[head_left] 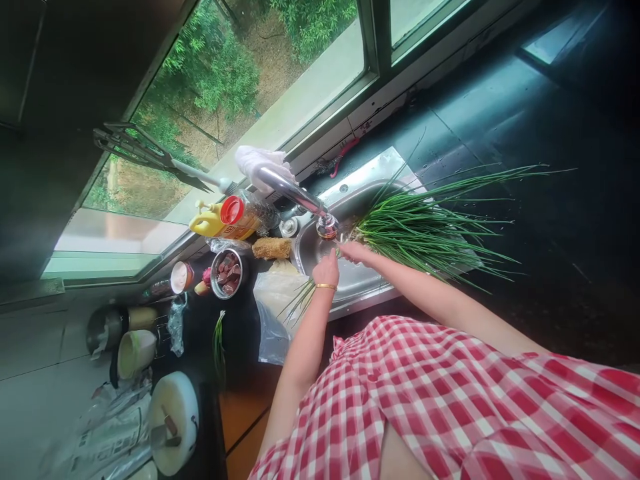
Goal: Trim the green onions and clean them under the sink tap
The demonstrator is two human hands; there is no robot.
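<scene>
A big bunch of long green chives (430, 230) lies across the steel sink (360, 283) and the dark counter to its right. My right hand (356, 253) is closed on the bunch at its root end, just under the tap's spout (327, 225). My left hand (326, 270), with a gold bangle at the wrist, is right next to it over the basin. Its fingers are closed on a few chive strands (300, 300) that trail down to the left over the sink's rim.
Left of the sink are a clear plastic bag (274, 313), a brown scrubber (271, 248), a steel bowl of reddish pieces (227, 272) and a yellow bottle with a red cap (225, 217). A round white board with a cleaver (173, 423) lies at the lower left. A white cloth (260, 163) hangs on the tap.
</scene>
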